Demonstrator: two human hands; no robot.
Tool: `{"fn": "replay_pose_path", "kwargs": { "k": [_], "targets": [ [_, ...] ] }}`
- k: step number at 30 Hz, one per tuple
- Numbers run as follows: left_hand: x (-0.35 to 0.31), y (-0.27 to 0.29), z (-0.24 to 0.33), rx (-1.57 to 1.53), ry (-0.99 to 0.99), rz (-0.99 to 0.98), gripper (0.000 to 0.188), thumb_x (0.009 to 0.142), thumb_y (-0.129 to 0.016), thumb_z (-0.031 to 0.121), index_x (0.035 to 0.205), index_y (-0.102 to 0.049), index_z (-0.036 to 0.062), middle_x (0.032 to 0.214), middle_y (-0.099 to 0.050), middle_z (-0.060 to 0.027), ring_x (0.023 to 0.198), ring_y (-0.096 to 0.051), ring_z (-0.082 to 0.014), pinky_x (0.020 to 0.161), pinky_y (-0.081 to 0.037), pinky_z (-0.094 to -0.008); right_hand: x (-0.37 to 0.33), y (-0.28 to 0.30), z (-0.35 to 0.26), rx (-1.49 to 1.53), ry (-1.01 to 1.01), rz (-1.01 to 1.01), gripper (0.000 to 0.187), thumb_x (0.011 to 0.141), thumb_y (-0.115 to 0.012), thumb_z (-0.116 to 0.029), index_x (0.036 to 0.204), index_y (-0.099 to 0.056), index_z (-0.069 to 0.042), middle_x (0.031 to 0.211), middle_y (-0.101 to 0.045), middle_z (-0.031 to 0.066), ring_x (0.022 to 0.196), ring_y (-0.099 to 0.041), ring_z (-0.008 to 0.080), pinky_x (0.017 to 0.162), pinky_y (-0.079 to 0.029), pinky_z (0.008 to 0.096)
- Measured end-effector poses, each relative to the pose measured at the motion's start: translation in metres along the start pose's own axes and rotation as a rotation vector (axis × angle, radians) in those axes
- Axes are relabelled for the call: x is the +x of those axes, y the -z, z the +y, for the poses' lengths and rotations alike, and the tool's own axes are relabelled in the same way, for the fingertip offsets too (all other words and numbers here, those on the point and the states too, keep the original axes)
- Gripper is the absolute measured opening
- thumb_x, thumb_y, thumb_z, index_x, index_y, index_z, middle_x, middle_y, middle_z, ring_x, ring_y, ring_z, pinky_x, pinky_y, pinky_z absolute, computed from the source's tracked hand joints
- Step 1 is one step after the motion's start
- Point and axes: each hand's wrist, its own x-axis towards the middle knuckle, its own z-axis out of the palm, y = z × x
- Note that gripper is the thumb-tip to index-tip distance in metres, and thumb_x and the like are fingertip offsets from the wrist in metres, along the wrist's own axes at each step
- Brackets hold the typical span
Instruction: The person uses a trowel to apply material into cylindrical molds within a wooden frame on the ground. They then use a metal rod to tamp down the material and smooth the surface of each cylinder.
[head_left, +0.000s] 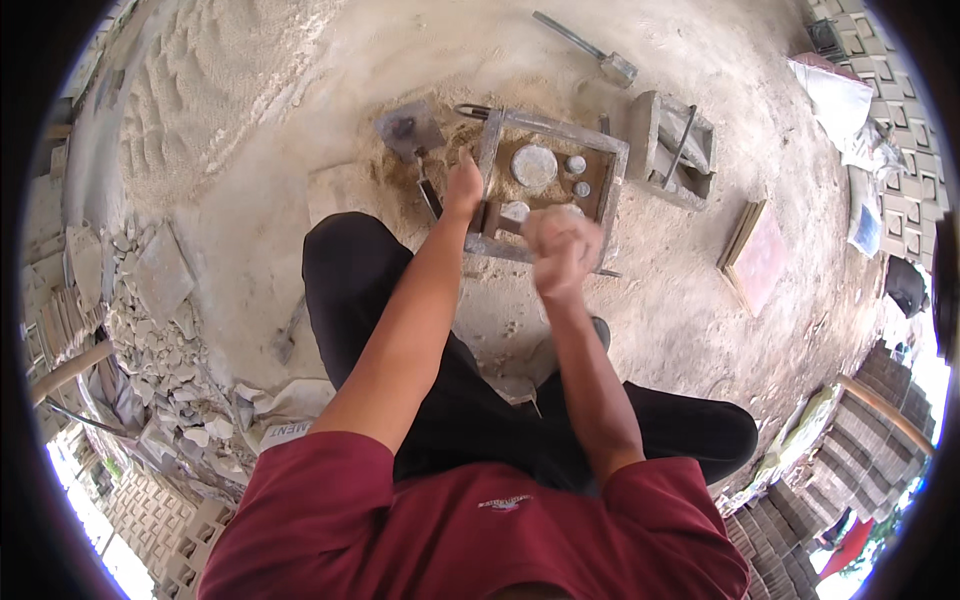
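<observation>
A grimy grey frame (pixel 614 180) beneath the right grip (pixel 563 245) — curled round a brown-headed tool (pixel 490 218); left grip (pixel 464 185), spread or closed, I can't tell — dusty floor (pixel 680 310), rubble (pixel 165 350) left of both

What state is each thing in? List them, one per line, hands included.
Grey frame, lying flat
Left hand, at the frame's left edge, grip unclear
Right hand, closed, blurred, apparently on a brown tool
Large disc, flat inside the frame
Trowel, lying down
Long-handled tool, lying down
Grey box, open-topped
Boards, stacked
</observation>
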Motion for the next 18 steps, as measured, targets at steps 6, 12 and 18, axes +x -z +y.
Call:
{"fn": "replay_pose_path", "kwargs": {
  "k": [6,12,18],
  "targets": [
    [0.01,0.015,0.016,-0.044,0.007,0.146,0.08,0.097,-0.018,0.056,0.104,-0.06,-0.0125,0.109,-0.058,-0.0357,0.113,-0.049,-0.0498,0.096,-0.036,-0.0503,-0.003,-0.026,-0.003,-0.061,0.026,-0.008,0.031,0.08,-0.036,-0.009,0.05,-0.027,-0.009,0.044,-0.029,-0.001,0.038,-0.02,0.0076,0.036,-0.02,0.0254],
    [0.003,0.008,0.021,-0.02,-0.065,0.269,0.075,0.098,-0.022,0.052,0.094,-0.062,-0.0113,0.098,-0.06,-0.0355,0.097,-0.056,-0.0503,0.086,-0.042,-0.0542,0.023,-0.028,0.012,-0.163,0.056,-0.027,0.038,0.087,-0.038,-0.013,0.051,-0.026,-0.008,0.047,-0.027,-0.0022,0.041,-0.021,0.0073,0.038,-0.018,0.0264],
    [0.0,0.005,0.024,0.059,-0.077,0.268,0.072,0.099,-0.021,0.047,0.091,-0.064,-0.0101,0.097,-0.062,-0.0333,0.096,-0.058,-0.0477,0.084,-0.044,-0.054,0.054,-0.019,0.018,-0.026,0.082,-0.052,0.041,0.093,-0.039,-0.019,0.054,-0.028,-0.009,0.049,-0.026,-0.0019,0.042,-0.022,0.007,0.039,-0.016,0.0263]
  ]
}}
